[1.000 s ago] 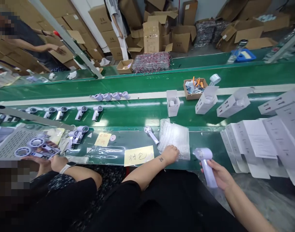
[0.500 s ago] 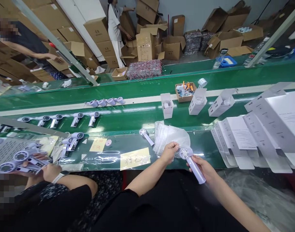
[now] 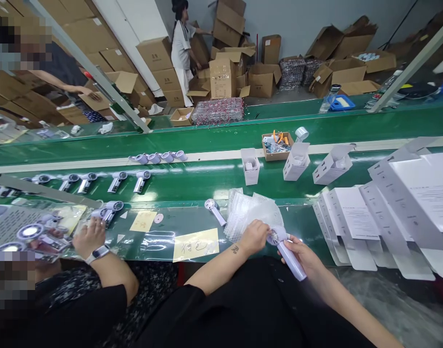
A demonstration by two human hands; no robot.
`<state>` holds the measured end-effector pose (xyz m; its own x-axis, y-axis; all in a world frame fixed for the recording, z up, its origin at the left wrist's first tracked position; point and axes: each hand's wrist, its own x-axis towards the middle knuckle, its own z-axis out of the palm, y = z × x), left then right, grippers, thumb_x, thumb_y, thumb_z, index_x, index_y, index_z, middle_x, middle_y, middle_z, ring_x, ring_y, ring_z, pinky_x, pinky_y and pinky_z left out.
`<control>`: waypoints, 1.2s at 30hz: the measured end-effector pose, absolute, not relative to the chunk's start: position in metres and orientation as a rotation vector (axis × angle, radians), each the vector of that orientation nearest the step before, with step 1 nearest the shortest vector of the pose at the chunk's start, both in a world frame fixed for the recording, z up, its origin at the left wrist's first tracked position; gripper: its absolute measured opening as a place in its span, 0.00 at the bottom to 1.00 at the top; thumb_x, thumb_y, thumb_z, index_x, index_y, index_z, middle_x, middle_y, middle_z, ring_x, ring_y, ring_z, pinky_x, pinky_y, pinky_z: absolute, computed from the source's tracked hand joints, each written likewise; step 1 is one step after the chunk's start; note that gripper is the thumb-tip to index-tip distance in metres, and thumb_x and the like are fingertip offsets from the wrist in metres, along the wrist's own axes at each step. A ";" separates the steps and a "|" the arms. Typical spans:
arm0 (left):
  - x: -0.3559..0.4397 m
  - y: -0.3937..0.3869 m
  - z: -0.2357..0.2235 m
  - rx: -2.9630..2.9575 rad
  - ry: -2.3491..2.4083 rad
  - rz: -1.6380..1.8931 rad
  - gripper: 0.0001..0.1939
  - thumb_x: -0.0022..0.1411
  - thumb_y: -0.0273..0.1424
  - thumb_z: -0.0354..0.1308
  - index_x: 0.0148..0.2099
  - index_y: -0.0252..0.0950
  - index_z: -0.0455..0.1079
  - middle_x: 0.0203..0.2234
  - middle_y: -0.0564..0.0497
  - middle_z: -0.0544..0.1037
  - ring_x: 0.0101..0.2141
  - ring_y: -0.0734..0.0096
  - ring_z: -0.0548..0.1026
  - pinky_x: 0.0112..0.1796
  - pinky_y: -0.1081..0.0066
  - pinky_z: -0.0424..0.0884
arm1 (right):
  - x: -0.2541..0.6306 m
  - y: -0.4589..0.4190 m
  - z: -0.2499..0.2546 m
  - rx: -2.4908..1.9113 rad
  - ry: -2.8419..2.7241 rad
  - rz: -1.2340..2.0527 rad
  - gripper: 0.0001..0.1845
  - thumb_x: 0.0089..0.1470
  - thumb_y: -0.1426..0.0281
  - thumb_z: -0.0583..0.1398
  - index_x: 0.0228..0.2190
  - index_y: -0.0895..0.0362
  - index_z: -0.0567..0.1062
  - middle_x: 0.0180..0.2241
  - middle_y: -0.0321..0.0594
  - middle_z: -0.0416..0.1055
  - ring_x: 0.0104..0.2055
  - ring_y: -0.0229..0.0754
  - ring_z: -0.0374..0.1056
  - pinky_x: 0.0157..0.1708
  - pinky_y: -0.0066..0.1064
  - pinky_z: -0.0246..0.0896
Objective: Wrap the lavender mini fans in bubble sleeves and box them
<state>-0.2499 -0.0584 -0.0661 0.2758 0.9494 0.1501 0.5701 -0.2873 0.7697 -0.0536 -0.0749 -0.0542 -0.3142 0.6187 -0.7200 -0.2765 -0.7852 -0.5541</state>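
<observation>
A lavender handheld fan [image 3: 292, 261] is tilted in front of me, its round grille up and to the left. My right hand [image 3: 302, 250] is wrapped round its upper handle. My left hand [image 3: 256, 235] is closed, with thumb and fingers pressed together at the left rim of the fan's head; the fingertips partly hide what they pinch. Just beyond the hands lies a pile of clear bubble-wrap bags [image 3: 248, 208]. To its left, a second lavender fan [image 3: 214, 212] rests on the green bench. Nearer me is a yellow paper with handwriting [image 3: 196, 245].
Open white boxes [image 3: 250, 166] stand on the green conveyor, near a carton of small parts [image 3: 277, 147]. Folded white box sleeves with leaflets [image 3: 359, 203] are stacked at right. More fans [image 3: 141, 181] line the left. A co-worker's hand [image 3: 91, 237] is at far left.
My left fingers have come down onto the rim of the fan's head. The right hand keeps its hold on the fan. A co-worker's hand at left has reached forward towards some fans.
</observation>
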 end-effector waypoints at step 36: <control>-0.201 -0.044 -0.021 1.609 1.378 0.445 0.06 0.50 0.27 0.55 0.32 0.35 0.71 0.19 0.55 0.70 0.23 0.73 0.68 0.28 0.74 0.66 | -0.040 -0.077 -0.031 -1.562 -0.223 2.010 0.07 0.44 0.74 0.64 0.27 0.58 0.70 0.22 0.37 0.71 0.23 0.38 0.69 0.24 0.27 0.69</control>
